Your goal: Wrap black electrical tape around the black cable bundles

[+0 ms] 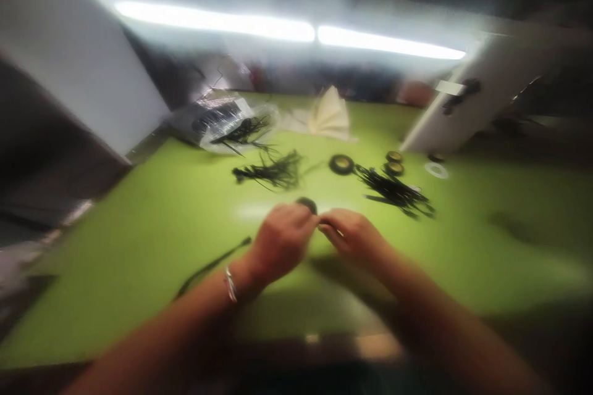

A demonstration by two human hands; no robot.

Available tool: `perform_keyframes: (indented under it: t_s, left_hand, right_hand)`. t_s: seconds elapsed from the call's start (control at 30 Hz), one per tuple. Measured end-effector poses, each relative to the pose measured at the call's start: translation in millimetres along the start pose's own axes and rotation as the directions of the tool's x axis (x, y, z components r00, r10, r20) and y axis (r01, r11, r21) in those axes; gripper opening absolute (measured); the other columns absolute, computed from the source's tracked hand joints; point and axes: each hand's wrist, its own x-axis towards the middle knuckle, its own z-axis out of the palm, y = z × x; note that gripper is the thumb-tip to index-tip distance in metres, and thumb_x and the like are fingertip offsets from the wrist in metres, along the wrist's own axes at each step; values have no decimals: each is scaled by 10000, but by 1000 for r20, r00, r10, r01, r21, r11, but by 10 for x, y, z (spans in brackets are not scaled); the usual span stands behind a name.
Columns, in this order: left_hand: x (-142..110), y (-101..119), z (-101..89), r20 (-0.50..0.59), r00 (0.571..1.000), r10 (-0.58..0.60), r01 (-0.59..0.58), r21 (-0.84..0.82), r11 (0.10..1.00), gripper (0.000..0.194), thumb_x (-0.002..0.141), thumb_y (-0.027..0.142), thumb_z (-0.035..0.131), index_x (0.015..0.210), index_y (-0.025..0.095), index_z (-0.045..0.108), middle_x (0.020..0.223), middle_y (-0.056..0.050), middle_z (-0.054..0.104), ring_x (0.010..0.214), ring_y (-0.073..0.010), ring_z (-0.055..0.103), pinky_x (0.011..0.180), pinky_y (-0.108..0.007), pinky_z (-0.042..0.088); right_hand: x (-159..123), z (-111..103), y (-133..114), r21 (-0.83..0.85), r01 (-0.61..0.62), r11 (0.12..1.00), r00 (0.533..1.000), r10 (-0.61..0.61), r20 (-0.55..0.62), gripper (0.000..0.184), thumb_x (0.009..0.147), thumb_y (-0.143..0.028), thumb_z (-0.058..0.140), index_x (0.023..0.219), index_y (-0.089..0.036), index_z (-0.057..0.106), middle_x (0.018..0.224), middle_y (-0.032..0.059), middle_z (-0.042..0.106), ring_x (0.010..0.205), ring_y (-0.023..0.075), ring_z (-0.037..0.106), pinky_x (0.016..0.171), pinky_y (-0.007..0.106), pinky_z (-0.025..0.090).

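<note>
- Worktop [139, 216], green, spanning most of the view and carrying the materials.
- Side panels, pale: left panel [102, 55] and right panel [456, 114], flanking the far part of the surface.
- Lamp tubes [215, 21], lit, set end to end beyond the far edge.
- Clear plastic bag [225, 114], at the far left, with dark strands at its open end.
- Left hand [283, 241] and right hand [354, 234], meeting at the fingertips above the near-middle of the worktop. The left is curled around a small object; the right has thumb and fingers bent together, but blur leaves it impossible to tell whether anything is pinched between them.
- Black cable bundle [393, 190], lying beyond the right hand; a looser cable bundle [273, 170] lies beyond the left.
- Fan of pale paper [330, 114], near the far edge.
- Single black cable [213, 264], apart from the bundles, beside the left forearm.
- Large tape-like roll [333, 165], black with a yellow centre, just beside the black cable bundle; two smaller rolls [394, 168] lie close together farther right.
- Dark round piece [306, 204], showing past the left fingers, perhaps a roll of tape. Step in hand, by inference: fine fingertip work with it, possibly drawing out or winding tape. Next move would call for a steady left hold and a controlled pull or turn by the right.
- White ring [430, 166], flat, right of the rolls.
- Bracelet [230, 284], on the left wrist.
</note>
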Motion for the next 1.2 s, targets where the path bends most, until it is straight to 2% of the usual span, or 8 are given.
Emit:
perform_keyframes:
  t_s: [0.1, 0.2, 0.37, 0.53, 0.63, 0.73, 0.93, 1.2]
  left_hand:
    - [1, -27, 27, -6, 998, 70, -70, -22, 997, 177, 859, 103, 519, 850, 153, 689, 708, -56, 628, 668, -176, 529, 632, -332, 398]
    - [40, -30, 26, 19, 999, -51, 54, -316, 947, 153, 851, 124, 546, 898, 160, 686, 795, -64, 618, 740, -166, 552, 684, -315, 450]
    - [93, -150, -21, 314, 910, -270, 412, -758, 507, 293, 798, 175, 584, 1073, 185, 685, 1001, -88, 603, 943, -202, 576, 848, -355, 491]
    - [71, -437, -35, 510, 853, -111, 522, -832, 190, 465, 719, 178, 589, 1177, 216, 661, 1191, -101, 588, 1084, -276, 555, 945, -438, 457]
    - [70, -461, -54, 490, 870, -60, 490, -842, 228, 468, 725, 174, 653, 1189, 239, 659, 1398, -95, 475, 1268, -315, 448, 1038, -434, 396]
    - [68, -371, -73, 519, 854, -36, 507, -816, 276, 376, 799, 178, 636, 1171, 222, 671, 1284, -110, 587, 1195, -278, 535, 1032, -405, 410]
    - [-2, -266, -26, 573, 814, -94, 580, -798, 165, 455, 807, 149, 626, 1259, 187, 603, 1194, -117, 659, 1067, -255, 627, 929, -363, 495]
    - [-35, -102, 161, 361, 911, -199, 411, -755, 511, 443, 679, -1, 555, 1046, 187, 718, 975, -71, 728, 887, -194, 654, 828, -331, 516]
  right_hand:
    - [-14, -9, -21, 32, -33, 999, 997, 31, 67, 227, 962, -247, 418, 842, -179, 598, 737, 43, 648, 677, 152, 567, 662, 269, 436]
    - [-23, -42, -1, 31, -44, 999, 999, 43, 34, 213, 939, -259, 465, 790, -180, 595, 694, 29, 625, 636, 141, 540, 629, 253, 411]
    - [-33, -137, 49, 75, -55, 996, 998, 53, 30, 182, 925, -238, 487, 782, -183, 584, 677, 12, 596, 612, 123, 506, 597, 234, 378]
    - [-31, -192, 41, 166, 5, 986, 999, 3, -46, 176, 920, -241, 504, 785, -181, 600, 650, 3, 573, 592, 112, 480, 599, 229, 383]
    - [-25, -201, 25, 222, 17, 975, 1000, -11, -25, 169, 912, -232, 516, 777, -180, 604, 650, 1, 575, 590, 107, 478, 593, 225, 382]
    - [-18, -210, 3, 270, 22, 963, 1000, -17, -20, 189, 905, -230, 523, 737, -178, 591, 621, -13, 542, 571, 98, 454, 577, 219, 373]
    - [-17, -212, -48, 388, -99, 916, 994, 109, -5, 201, 905, -236, 525, 724, -177, 591, 593, -31, 525, 548, 87, 451, 548, 205, 372]
    - [-51, -197, -24, 170, 27, 985, 999, -20, -42, 166, 903, -230, 528, 774, -181, 622, 644, -3, 581, 584, 104, 491, 586, 218, 383]
